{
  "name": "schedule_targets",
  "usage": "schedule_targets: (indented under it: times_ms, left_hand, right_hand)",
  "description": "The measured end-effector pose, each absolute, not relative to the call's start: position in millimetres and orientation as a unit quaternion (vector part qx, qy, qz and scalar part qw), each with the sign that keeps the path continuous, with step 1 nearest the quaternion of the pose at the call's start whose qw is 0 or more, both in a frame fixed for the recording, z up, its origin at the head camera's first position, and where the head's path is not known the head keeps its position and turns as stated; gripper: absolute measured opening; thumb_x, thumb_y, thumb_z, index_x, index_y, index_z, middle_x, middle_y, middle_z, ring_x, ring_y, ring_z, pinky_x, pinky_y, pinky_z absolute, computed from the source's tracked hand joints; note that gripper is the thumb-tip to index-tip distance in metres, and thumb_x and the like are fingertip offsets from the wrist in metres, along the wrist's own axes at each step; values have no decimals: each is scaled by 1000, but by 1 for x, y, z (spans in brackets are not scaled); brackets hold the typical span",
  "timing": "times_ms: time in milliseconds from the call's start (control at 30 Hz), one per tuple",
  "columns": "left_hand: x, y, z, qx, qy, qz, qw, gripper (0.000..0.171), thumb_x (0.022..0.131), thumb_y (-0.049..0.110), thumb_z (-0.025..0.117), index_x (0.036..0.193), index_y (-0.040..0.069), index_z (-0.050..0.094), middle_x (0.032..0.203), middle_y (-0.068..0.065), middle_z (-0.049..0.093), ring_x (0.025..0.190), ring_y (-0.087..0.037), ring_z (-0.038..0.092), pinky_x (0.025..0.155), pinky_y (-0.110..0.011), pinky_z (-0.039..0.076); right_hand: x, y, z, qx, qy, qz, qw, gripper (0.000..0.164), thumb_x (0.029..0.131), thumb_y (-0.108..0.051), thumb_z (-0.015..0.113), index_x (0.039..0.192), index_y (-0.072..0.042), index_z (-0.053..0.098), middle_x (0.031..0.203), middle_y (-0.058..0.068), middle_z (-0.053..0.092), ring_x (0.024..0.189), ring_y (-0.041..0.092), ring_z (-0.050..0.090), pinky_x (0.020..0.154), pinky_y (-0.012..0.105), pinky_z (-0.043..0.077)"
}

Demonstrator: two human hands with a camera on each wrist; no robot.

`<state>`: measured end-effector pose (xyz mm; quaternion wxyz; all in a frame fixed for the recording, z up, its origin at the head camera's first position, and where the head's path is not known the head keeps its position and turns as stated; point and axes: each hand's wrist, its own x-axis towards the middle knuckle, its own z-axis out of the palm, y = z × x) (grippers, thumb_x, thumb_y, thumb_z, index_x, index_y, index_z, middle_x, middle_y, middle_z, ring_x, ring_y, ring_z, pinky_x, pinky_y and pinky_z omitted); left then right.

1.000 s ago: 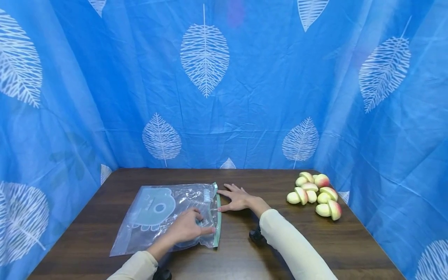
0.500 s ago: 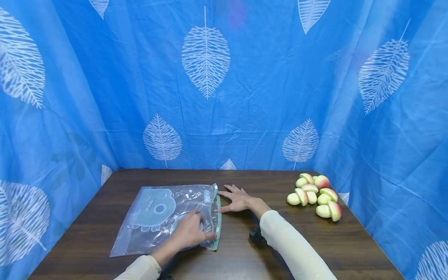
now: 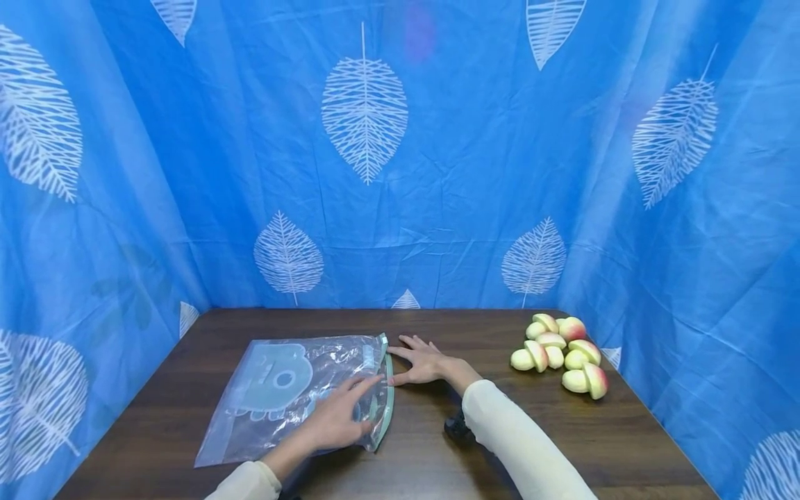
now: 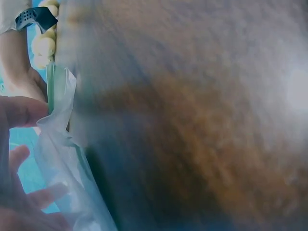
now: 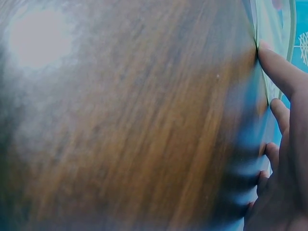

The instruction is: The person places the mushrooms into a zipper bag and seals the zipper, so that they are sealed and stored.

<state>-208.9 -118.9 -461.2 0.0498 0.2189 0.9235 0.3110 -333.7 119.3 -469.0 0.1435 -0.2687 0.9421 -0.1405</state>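
Observation:
A clear zip bag [image 3: 340,355] with a pale blue cartoon print lies flat on the table, its green-edged mouth [image 3: 390,396] toward the right. My left hand [image 3: 337,417] is over the near part of the bag, its fingers spread and one stretched toward the mouth. In the left wrist view, the bag's mouth [image 4: 60,101] stands slightly raised beside the thumb [image 4: 26,111]. To the right, my right hand [image 3: 425,362] rests with spread fingers, its thumb and forefinger touching the green edge. The right wrist view has those fingertips [image 5: 269,57] against the bag's edge.
Several pale yellow and pink mushroom-shaped pieces [image 3: 586,380] are heaped at the right side of the dark wooden table [image 3: 487,326]. A blue leaf-patterned curtain [image 3: 412,173] encloses the table's back and sides.
My left hand's fingers have shifted, one now reaching toward the bag's mouth. The near corner of the green edge has bent back to the left. My right hand stays in place.

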Motion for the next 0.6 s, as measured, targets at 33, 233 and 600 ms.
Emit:
schedule_targets:
  times_ms: [33,233,600]
  left_hand:
    - [-209,-120,-462,225,924,304,53,79,87,23,77,158,25,44,158,-23,38,128,-57,49,88,-93,22]
    - [-209,-121,-462,247,928,270,69,60,95,21,66,153,23,54,161,-20,36,140,-52,38,87,-94,18]
    - [-207,-120,-465,216,936,278,10,71,81,21,74,144,-7,54,155,-22,44,138,-47,44,99,-83,28]
  right_hand:
    - [-333,119,-469,-269,942,-139,143,82,93,-67,62,161,-29,38,170,10,18,155,38,10,121,62,11]
    - [-334,120,-471,-273,942,-137,140,81,93,-67,61,161,-29,39,170,11,18,155,39,11,121,63,11]
    - [-333,120,-471,-275,942,-135,134,81,93,-68,61,161,-30,38,170,10,19,155,37,13,121,63,12]
